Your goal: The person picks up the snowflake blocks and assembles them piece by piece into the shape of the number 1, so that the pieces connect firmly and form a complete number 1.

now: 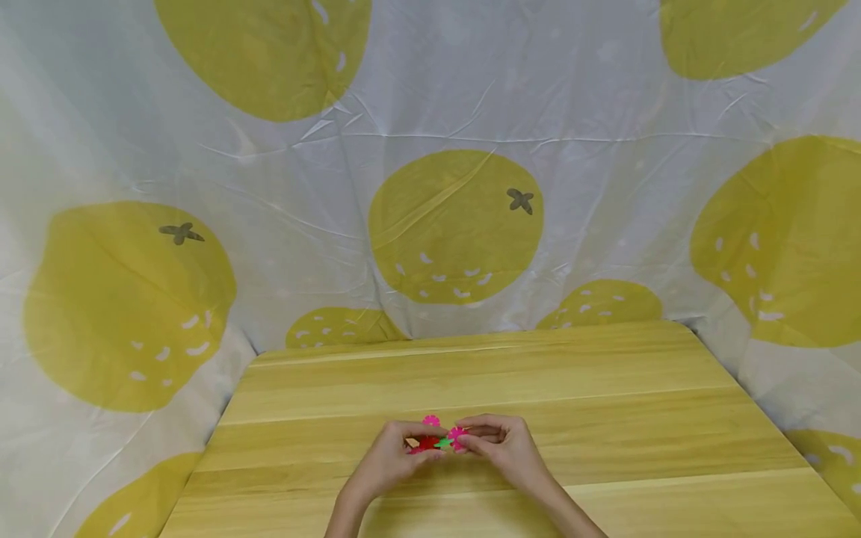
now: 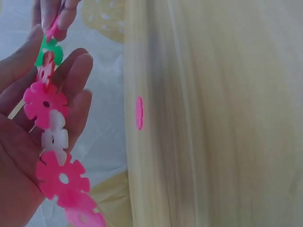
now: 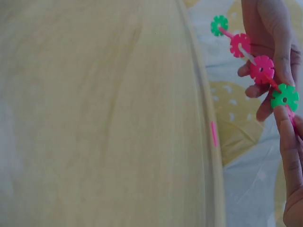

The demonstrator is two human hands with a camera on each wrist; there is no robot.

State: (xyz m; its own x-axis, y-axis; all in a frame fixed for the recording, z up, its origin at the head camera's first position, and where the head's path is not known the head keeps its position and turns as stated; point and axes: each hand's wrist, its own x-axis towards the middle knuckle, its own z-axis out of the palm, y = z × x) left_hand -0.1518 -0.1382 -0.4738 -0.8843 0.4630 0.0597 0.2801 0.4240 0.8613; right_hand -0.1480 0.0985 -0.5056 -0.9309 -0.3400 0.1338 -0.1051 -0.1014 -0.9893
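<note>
A chain of snowflake building discs [image 2: 35,101], slotted edge to edge, runs along my left palm in the left wrist view; pink, white, red and green pieces show. My left hand [image 1: 393,457] holds it near the red disc [image 1: 427,444] and the green disc [image 3: 279,97]. At that end my right hand [image 1: 507,447] pinches a pink disc [image 1: 456,439] between thumb and fingers, against the green one. Fingertips cover part of this join. The chain's other end, a green disc [image 3: 219,20] in the right wrist view, hangs free.
One loose pink disc [image 1: 431,421] lies on the wooden table [image 1: 605,388] just beyond the hands, near the table's front edge in the wrist views. A white cloth [image 1: 605,224] printed with yellow fruit hangs behind the table and along its sides.
</note>
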